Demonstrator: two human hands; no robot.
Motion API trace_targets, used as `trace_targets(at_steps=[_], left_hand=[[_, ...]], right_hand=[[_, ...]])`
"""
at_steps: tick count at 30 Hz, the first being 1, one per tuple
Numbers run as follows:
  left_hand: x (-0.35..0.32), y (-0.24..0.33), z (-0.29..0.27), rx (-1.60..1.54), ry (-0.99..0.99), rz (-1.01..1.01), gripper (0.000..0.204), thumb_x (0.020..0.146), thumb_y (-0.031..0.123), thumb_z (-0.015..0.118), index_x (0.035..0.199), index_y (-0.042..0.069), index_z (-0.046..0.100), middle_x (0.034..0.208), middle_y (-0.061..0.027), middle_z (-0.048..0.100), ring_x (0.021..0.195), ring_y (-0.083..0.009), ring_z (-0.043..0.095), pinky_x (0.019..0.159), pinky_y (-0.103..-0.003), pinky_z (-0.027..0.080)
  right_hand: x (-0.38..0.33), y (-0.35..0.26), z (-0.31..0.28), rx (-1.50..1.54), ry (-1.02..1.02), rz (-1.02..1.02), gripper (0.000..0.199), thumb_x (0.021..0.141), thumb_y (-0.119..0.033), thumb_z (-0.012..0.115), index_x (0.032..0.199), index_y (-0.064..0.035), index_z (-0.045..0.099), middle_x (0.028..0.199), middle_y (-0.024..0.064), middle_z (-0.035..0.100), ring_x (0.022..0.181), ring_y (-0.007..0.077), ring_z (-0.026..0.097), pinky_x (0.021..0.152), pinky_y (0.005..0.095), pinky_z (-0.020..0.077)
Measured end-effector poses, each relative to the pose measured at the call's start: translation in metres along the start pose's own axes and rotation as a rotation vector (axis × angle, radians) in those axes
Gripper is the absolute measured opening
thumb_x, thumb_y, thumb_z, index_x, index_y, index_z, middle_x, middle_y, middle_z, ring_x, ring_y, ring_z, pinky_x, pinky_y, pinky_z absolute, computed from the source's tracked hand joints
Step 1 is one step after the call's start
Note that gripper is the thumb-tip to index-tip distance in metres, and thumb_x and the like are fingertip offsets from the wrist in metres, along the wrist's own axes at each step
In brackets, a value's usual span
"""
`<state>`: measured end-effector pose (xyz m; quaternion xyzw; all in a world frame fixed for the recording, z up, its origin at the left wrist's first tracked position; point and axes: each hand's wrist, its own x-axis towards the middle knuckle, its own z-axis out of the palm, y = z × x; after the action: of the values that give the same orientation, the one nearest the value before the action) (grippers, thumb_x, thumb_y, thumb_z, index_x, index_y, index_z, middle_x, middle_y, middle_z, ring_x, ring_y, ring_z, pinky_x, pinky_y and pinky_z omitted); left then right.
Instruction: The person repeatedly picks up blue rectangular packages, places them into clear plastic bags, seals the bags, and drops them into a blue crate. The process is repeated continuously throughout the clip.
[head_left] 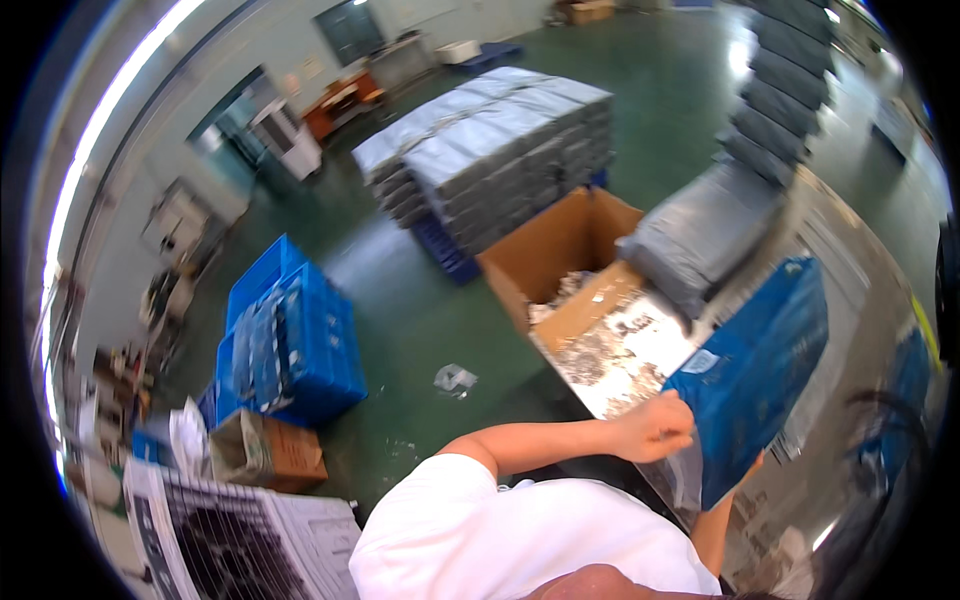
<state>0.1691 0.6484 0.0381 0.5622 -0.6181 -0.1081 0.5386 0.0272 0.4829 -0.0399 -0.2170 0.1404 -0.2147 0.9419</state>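
A blue plastic mailer bag (765, 355) with a small white label leans at an angle over the right side of the table. My left hand (655, 428) is closed in a curl against the bag's near left edge; what its fingers pinch cannot be made out. Just below it hangs clear plastic film (684, 478). My right hand (750, 472) grips the bag's lower edge, mostly hidden behind it. Small scraps (625, 345) lie scattered over the shiny table surface (590, 385) beyond my left hand.
An open cardboard box (515, 262) with scraps stands past the table. Grey packages (710, 225) are piled at far right, and more fill a pallet stack (500, 150). Blue crates (335, 340), a carton (295, 455) and a caged fan (235, 550) stand at left.
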Motion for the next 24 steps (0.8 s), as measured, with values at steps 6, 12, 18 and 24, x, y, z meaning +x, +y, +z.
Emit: trace_targets(at_steps=[6, 12, 18, 24], left_hand=[[-0.116, 0.065, -0.099, 0.268, 0.418, -0.027, 0.030, 0.072, 0.014, 0.066, 0.060, 0.007, 0.040, 0.060, -0.0058, 0.038, 0.062, -0.0256, 0.040, 0.065, -0.034, 0.031], [-0.273, 0.140, -0.169, 0.556, 0.958, -0.116, 0.036, 0.063, 0.017, 0.077, 0.074, 0.008, 0.044, 0.090, -0.0108, 0.042, 0.090, -0.0272, 0.040, 0.082, -0.038, 0.033], [-0.385, 0.202, -0.246, 0.781, 1.507, -0.050, 0.084, 0.059, 0.013, 0.081, 0.120, 0.004, 0.025, 0.107, -0.0074, 0.036, 0.104, -0.0192, 0.038, 0.086, -0.035, 0.037], [-0.512, 0.288, -0.512, 1.848, 2.096, -0.350, 0.067, 0.078, 0.021, 0.063, 0.126, -0.007, 0.025, 0.128, -0.0278, 0.025, 0.121, -0.0403, 0.024, 0.100, -0.046, 0.019]], right_hand=[[0.006, 0.102, 0.081, -0.039, -0.213, 0.188, 0.073, 0.075, -0.057, 0.047, 0.130, -0.0106, 0.035, 0.126, 0.0142, 0.043, 0.112, 0.0307, 0.043, 0.090, 0.0468, 0.0406], [0.032, 0.250, 0.211, 0.017, -0.647, 0.437, 0.069, 0.068, -0.041, 0.065, 0.121, -0.0028, 0.043, 0.116, 0.0161, 0.051, 0.097, 0.0304, 0.054, 0.083, 0.0433, 0.0475], [0.038, 0.462, 0.367, -0.393, -0.766, 0.610, 0.044, 0.079, -0.033, 0.052, 0.109, -0.0001, 0.053, 0.100, 0.0112, 0.058, 0.089, 0.0227, 0.056, 0.077, 0.0334, 0.0463], [-0.050, 0.622, 0.601, -0.941, -1.613, 0.345, 0.072, 0.084, -0.045, 0.050, 0.134, -0.0016, 0.022, 0.139, 0.0161, 0.025, 0.125, 0.0277, 0.031, 0.100, 0.0334, 0.0286]])
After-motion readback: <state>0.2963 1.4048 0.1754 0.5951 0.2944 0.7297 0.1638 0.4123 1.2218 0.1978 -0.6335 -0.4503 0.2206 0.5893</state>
